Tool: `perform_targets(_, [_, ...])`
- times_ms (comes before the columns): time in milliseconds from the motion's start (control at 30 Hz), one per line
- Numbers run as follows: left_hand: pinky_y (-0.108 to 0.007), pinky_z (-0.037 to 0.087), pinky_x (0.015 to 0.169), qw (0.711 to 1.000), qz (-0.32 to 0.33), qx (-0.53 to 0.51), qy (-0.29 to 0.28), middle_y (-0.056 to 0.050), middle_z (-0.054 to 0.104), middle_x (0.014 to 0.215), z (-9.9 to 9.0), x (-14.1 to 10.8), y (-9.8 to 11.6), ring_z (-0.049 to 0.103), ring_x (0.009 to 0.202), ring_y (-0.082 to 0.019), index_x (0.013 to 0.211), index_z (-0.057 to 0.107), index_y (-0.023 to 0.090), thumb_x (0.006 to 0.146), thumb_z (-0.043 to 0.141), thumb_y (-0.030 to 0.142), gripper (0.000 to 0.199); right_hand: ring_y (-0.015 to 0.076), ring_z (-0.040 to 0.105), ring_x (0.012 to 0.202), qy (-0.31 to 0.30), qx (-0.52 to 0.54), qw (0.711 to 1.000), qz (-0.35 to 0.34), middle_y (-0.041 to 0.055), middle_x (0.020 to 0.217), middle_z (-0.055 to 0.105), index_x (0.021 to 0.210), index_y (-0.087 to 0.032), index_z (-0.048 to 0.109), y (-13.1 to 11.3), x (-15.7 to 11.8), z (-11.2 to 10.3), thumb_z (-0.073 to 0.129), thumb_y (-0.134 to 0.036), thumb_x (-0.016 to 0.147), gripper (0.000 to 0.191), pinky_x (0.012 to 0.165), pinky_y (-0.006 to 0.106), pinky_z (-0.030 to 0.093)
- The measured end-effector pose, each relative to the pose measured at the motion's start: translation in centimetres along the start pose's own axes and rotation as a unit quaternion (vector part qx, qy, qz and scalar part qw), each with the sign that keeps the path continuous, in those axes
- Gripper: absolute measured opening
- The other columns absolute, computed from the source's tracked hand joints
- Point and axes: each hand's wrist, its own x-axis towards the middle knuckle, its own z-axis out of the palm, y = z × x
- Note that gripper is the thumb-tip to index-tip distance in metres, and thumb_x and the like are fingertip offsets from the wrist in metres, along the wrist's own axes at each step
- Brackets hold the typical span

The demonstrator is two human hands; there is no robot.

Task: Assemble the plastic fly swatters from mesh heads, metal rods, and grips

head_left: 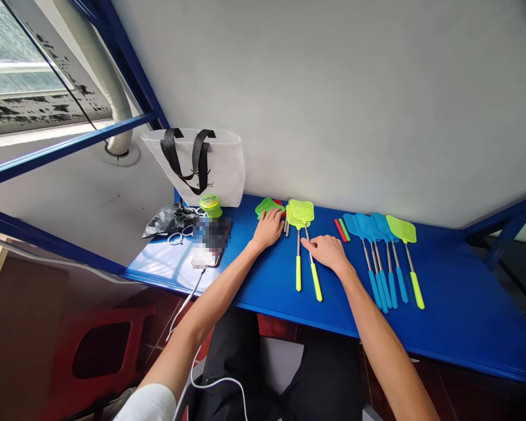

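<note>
My left hand (268,229) lies palm down at the head of a green fly swatter (268,207), its fingers over the swatter's lower edge beside a red piece (279,203). My right hand (327,252) rests on the blue shelf (464,316), its fingertip against the metal shaft of a lime fly swatter (300,213) with a yellow handle. Neither hand grips anything. To the right lie a red stick (340,230), a green stick (345,229), several blue fly swatters (368,228) and another lime swatter (401,229).
At the shelf's left end are a white tote bag (197,166) with black straps, a green tape spool (211,206), a black plastic bag (166,221), scissors (179,235) and a pixelated patch over a white device (203,256) with a white cable (188,304). A red stool (100,351) stands below.
</note>
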Motion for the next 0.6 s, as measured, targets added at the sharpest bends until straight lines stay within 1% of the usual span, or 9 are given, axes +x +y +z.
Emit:
perform_targets(100, [-0.058, 0.031, 0.137, 1.000, -0.003, 0.018, -0.005, -0.012, 0.058, 0.167, 0.0, 0.0, 0.0, 0.048, 0.160, -0.031, 0.155, 0.057, 0.025, 0.116, 0.037, 0.031, 0.044, 0.0240, 0.068, 0.071, -0.012, -0.001, 1.000, -0.002, 0.0082, 0.069, 0.070, 0.064, -0.023, 0.066, -0.3, -0.1, 0.0, 0.041, -0.055, 0.117, 0.066, 0.064, 0.033, 0.028])
perform_targets(167, [-0.057, 0.031, 0.137, 1.000, -0.002, 0.027, -0.009, -0.011, 0.057, 0.168, -0.1, 0.0, 0.0, 0.047, 0.161, -0.030, 0.155, 0.057, 0.026, 0.116, 0.036, 0.032, 0.044, 0.0241, 0.069, 0.072, -0.012, -0.002, 1.000, 0.004, 0.0087, 0.072, 0.072, 0.066, -0.023, 0.068, -0.4, -0.2, 0.1, 0.040, -0.053, 0.117, 0.065, 0.064, 0.032, 0.028])
perform_targets(233, [-0.057, 0.031, 0.137, 1.000, 0.000, 0.030, -0.009, -0.012, 0.057, 0.168, -0.1, -0.1, 0.0, 0.047, 0.161, -0.030, 0.156, 0.057, 0.025, 0.117, 0.035, 0.032, 0.045, 0.0237, 0.068, 0.071, -0.015, -0.006, 1.000, 0.007, 0.0077, 0.071, 0.070, 0.066, -0.023, 0.066, -0.4, -0.2, 0.1, 0.045, -0.053, 0.115, 0.061, 0.063, 0.032, 0.026])
perform_targets(300, [-0.058, 0.030, 0.137, 1.000, -0.001, 0.029, -0.010, -0.012, 0.057, 0.168, -0.1, -0.1, 0.0, 0.047, 0.161, -0.031, 0.156, 0.057, 0.024, 0.117, 0.035, 0.032, 0.046, 0.0230, 0.067, 0.071, -0.018, -0.012, 1.000, 0.013, 0.0065, 0.070, 0.069, 0.065, -0.023, 0.063, -0.5, -0.2, 0.0, 0.051, -0.047, 0.112, 0.054, 0.063, 0.032, 0.025])
perform_targets(400, [-0.059, 0.030, 0.137, 1.000, -0.001, 0.028, -0.008, -0.013, 0.057, 0.168, 0.0, 0.0, 0.0, 0.047, 0.161, -0.031, 0.156, 0.057, 0.023, 0.116, 0.035, 0.031, 0.046, 0.0232, 0.069, 0.076, -0.001, -0.015, 0.999, 0.041, 0.0071, 0.077, 0.073, 0.069, -0.023, 0.062, -0.9, 0.0, -0.1, 0.051, -0.040, 0.112, 0.048, 0.063, 0.032, 0.023])
perform_targets(500, [-0.059, 0.030, 0.136, 1.000, 0.002, 0.027, -0.005, -0.013, 0.057, 0.168, 0.1, 0.0, -0.1, 0.047, 0.160, -0.031, 0.157, 0.057, 0.023, 0.116, 0.036, 0.031, 0.047, 0.0239, 0.070, 0.080, 0.018, -0.008, 0.998, 0.067, 0.0076, 0.083, 0.076, 0.074, -0.023, 0.063, -1.3, 0.3, 0.0, 0.052, -0.040, 0.112, 0.043, 0.063, 0.032, 0.023])
perform_targets(600, [-0.059, 0.030, 0.136, 1.000, 0.002, 0.023, -0.007, -0.013, 0.057, 0.168, 0.1, 0.0, -0.1, 0.048, 0.160, -0.031, 0.157, 0.057, 0.023, 0.116, 0.035, 0.031, 0.047, 0.0239, 0.070, 0.080, 0.022, -0.007, 0.997, 0.077, 0.0072, 0.084, 0.076, 0.078, -0.023, 0.062, -1.6, 0.6, 0.2, 0.054, -0.040, 0.111, 0.037, 0.064, 0.032, 0.023])
